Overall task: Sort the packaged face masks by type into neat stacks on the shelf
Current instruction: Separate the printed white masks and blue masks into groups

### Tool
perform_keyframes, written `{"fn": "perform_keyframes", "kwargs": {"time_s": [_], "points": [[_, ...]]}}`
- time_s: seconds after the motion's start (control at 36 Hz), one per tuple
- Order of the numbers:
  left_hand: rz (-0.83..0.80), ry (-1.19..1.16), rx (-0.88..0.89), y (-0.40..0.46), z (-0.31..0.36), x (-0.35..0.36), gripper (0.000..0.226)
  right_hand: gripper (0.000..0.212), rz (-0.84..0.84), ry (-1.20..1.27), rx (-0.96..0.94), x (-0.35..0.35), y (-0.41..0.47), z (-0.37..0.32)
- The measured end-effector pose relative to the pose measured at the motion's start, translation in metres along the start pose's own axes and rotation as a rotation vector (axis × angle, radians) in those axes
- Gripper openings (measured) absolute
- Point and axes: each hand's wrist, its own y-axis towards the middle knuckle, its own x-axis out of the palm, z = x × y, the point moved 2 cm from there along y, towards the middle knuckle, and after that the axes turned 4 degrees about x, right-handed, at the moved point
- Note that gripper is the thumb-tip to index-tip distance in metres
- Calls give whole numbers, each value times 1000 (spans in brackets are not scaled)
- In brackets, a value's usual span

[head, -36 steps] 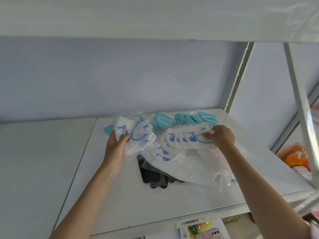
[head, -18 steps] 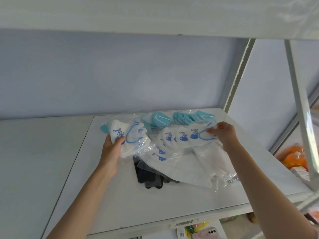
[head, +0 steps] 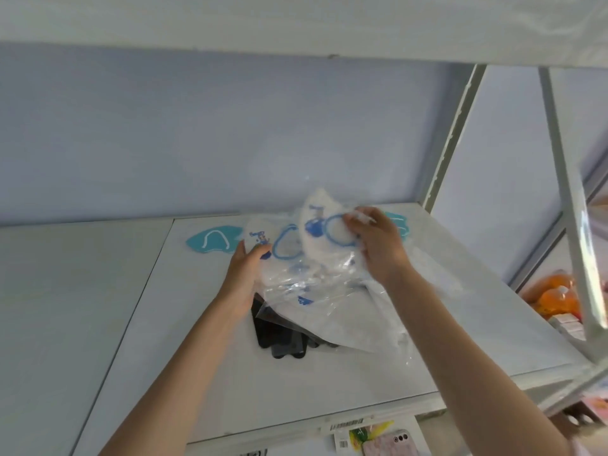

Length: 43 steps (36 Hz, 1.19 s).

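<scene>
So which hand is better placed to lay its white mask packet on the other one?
Probably the right hand. It holds its white mask packet raised and tilted, beside the one in the left hand, which sits low near the shelf.

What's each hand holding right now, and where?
Left hand: white packaged mask, lower left edge. Right hand: another white packaged mask, right edge by its blue loop.

Off-task clutter around the shelving, as I see it on my feed.
Orange bottles (head: 559, 299) sit low at right behind a white upright post (head: 569, 179); a barcode label (head: 347, 424) and a pink packaged item (head: 390, 444) hang under the front edge, against a pale blue wall (head: 230, 133).
</scene>
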Motion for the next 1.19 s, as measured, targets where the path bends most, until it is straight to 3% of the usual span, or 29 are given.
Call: {"fn": "perform_keyframes", "kwargs": {"time_s": [0.08,0.17,0.22,0.31,0.42,0.47,0.53,0.61,0.81,1.03,1.08,1.14,1.19], "points": [[-135,-176,-99,-4,0,11,34,26,10,-177,40,21,-3,23],[-210,-105,-33,-5,-3,14,57,27,-2,-271,55,32,-6,40],[-175,-46,12,-5,-5,12,52,25,-24,-350,47,33,-5,44],[-112,-12,37,-1,-8,1,40,38,-32,-452,34,23,4,37],[-41,-33,81,6,-5,-18,35,67,186,-1189,-12,-27,29,21],[-20,-17,102,8,-3,-26,34,76,164,-1516,108,-51,33,20],[-6,0,105,10,-3,-32,36,81,60,-1628,236,-66,34,24],[1,11,100,11,-3,-35,36,74,28,-1557,294,-73,38,29],[-3,0,97,11,-3,-38,39,50,188,-1282,123,-72,44,23],[22,14,100,14,-1,-50,38,36,315,-525,16,-80,40,2],[20,24,104,15,1,-51,34,43,260,-265,41,-76,36,-4],[3,32,107,14,2,-48,26,68,157,-42,111,-69,33,-4],[-18,39,113,14,3,-43,22,87,98,33,157,-58,29,1]]}}
